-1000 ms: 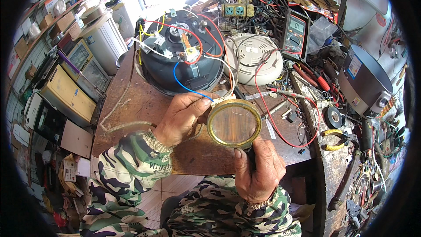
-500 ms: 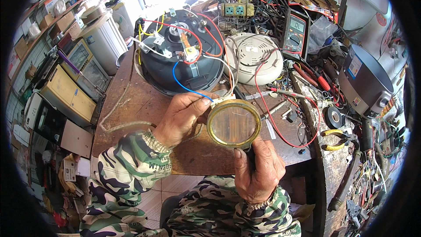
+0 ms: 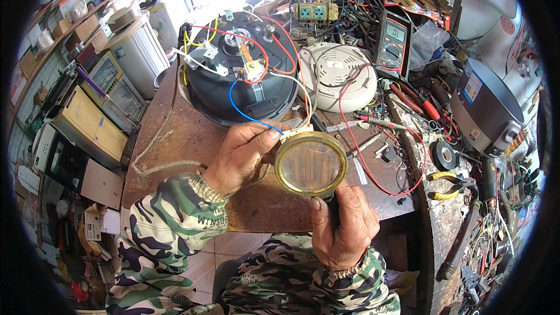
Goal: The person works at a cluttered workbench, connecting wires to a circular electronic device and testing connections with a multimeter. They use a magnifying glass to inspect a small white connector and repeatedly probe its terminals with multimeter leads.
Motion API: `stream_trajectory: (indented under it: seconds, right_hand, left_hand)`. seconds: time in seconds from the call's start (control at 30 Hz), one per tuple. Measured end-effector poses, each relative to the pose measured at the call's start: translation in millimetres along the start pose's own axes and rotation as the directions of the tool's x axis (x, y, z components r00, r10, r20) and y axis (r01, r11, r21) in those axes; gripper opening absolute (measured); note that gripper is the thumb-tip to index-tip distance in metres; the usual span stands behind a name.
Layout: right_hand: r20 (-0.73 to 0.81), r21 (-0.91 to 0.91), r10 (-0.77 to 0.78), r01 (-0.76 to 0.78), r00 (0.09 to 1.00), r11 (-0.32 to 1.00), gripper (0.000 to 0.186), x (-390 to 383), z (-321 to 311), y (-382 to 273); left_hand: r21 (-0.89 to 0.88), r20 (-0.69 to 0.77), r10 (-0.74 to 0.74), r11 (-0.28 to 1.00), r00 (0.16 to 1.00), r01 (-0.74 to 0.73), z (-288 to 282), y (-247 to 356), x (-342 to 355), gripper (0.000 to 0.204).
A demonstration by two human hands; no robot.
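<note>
My right hand is closed round the handle of a magnifying glass, whose brass-coloured rim frames a round lens. Just left of the lens, my left hand pinches a small whitish part with wires joined to it; the lens partly hides it, so its kind is unclear. A blue wire runs from that part up to an upturned black rounded appliance body. Red, yellow and white wires cross the body's top around a central metal fitting.
A round cream vented cover lies right of the black body. Beyond it stand a multimeter with red lead and a grey metal housing. Yellow-handled pliers and black tape lie at right. A braided cord crosses the wooden table.
</note>
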State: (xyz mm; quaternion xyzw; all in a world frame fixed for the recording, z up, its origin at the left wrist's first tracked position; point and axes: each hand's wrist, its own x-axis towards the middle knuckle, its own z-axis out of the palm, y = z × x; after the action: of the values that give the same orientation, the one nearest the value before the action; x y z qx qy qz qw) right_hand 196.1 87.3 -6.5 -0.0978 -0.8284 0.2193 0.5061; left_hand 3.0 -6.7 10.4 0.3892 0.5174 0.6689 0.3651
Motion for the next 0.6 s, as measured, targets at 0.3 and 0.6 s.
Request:
stream_trajectory:
  seconds: [0.3,0.6]
  right_hand:
    - [-0.007,0.003,-0.001,0.001,1.0,1.0,0.045,-0.7,0.1,-1.3]
    - [0.217,-0.124,0.205,-0.181,0.954,0.976,0.027,-17.9,-6.5,16.0]
  left_hand:
    - [0.007,0.003,-0.003,1.0,1.0,0.003,-2.5,-0.7,-2.1,0.042]
    - [-0.086,-0.094,-0.059,0.995,0.994,0.051,-7.7,-17.8,1.0,0.03]
